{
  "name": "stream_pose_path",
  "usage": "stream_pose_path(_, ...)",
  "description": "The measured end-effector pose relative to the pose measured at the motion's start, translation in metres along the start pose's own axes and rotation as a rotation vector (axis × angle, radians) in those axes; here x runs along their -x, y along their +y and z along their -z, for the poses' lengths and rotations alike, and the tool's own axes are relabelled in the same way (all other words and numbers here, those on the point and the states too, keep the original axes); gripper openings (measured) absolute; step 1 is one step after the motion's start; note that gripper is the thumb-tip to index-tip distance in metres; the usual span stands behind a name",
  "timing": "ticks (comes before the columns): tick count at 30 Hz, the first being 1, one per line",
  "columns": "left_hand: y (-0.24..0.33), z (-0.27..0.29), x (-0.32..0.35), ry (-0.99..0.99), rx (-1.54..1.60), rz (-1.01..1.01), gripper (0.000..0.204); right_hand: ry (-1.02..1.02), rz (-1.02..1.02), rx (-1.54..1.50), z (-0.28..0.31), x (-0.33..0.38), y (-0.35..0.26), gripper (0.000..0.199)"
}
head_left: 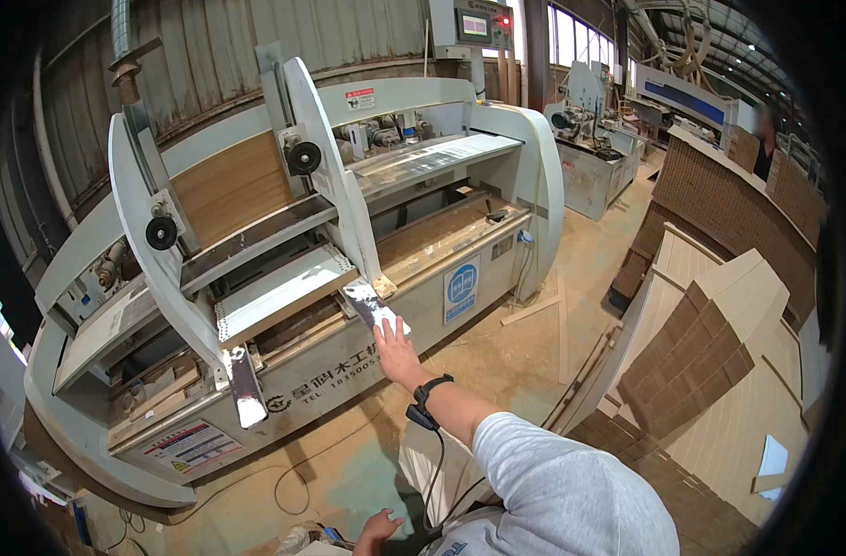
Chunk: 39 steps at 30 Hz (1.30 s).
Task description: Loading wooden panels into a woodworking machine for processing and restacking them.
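My right hand (395, 347) reaches forward with its fingers flat on the worn, white-scuffed end of a metal support rail (369, 306) of a large grey woodworking machine (460, 102). A black wrist band (427, 394) with a cable hanging from it sits on that arm. Only part of my left hand (378, 530) shows low at the picture's bottom edge, near my waist, fingers slightly curled. A second rail (245, 389) juts out to the left. A pale board (284, 292) lies on the machine's bed between the rails, and a brown wooden panel (233, 185) stands behind it.
Stacks of light and brown wood panels (719, 343) stand at my right. Further machines (590, 139) and a person (766, 139) are at the back right. A cable (293, 473) lies on the dusty floor below the machine. Corrugated wall (209, 46) behind.
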State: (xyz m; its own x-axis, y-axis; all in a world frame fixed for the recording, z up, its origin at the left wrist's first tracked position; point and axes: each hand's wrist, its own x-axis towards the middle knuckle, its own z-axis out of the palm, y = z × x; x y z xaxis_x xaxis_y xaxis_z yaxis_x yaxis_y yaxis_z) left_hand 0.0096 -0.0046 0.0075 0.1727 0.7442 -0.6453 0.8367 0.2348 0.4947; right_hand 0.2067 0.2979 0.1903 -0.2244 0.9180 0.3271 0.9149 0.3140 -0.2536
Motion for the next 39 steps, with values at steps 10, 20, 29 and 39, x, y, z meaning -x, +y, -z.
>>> stream_pose_path(10,0.0,-0.001,-0.001,0.005,0.003,-0.008,0.068,0.005,0.004,0.018,0.0,0.0,0.002,0.056)
stream_pose_path(20,0.001,0.001,-0.001,0.0,0.001,0.022,0.067,-0.023,-0.002,0.038,0.003,-0.001,-0.001,0.056)
stream_pose_path(29,0.002,-0.001,0.002,-0.02,0.008,0.032,0.068,0.0,0.006,0.045,0.003,0.002,-0.001,0.057)
stream_pose_path(39,0.001,0.003,0.001,-0.003,-0.011,0.0,0.066,-0.006,0.008,0.03,0.004,-0.003,-0.004,0.055)
